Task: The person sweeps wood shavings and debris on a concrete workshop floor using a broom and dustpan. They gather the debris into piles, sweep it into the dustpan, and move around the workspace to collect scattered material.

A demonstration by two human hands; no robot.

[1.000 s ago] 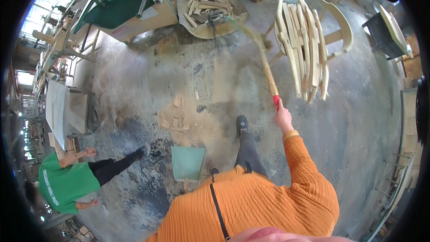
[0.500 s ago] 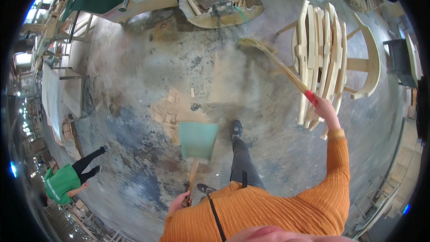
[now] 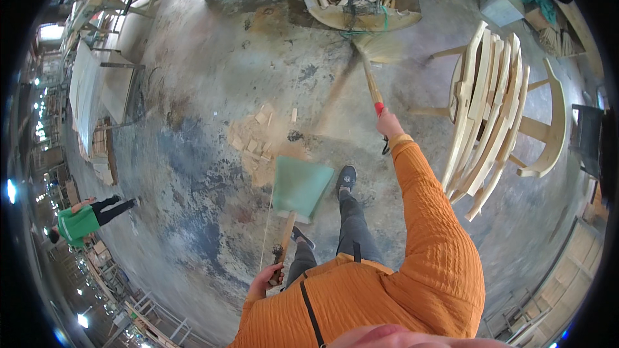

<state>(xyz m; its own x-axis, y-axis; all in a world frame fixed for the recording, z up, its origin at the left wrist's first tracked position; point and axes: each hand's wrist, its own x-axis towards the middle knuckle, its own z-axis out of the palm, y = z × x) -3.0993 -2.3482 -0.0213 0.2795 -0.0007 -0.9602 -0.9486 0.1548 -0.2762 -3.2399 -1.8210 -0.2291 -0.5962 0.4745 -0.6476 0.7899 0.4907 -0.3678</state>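
A wooden-handled dustpan with a wide green pan (image 3: 302,183) is held by its handle in my left hand (image 3: 265,277), the fingers wrapped round the wood. Its pan is low by the floor, in front of my feet. My right hand (image 3: 391,124) is stretched forward, closed round the red grip of a straw broom (image 3: 372,84). The broom's bristles are blurred and fan out near the large scrap-filled holder. Beyond the dustpan, slightly left, lies a patch of sawdust and small wood offcuts (image 3: 255,138).
A holder (image 3: 361,20) heaped with wood scraps stands at the far side. On the right are a stack of curved wooden slats (image 3: 487,116) and a curved wooden chair part (image 3: 551,129). A person in a green top (image 3: 78,224) walks at the left.
The broom has swung left, away from the slats, and my right arm has come inward with it. My view has shifted, and the person in green has moved on.
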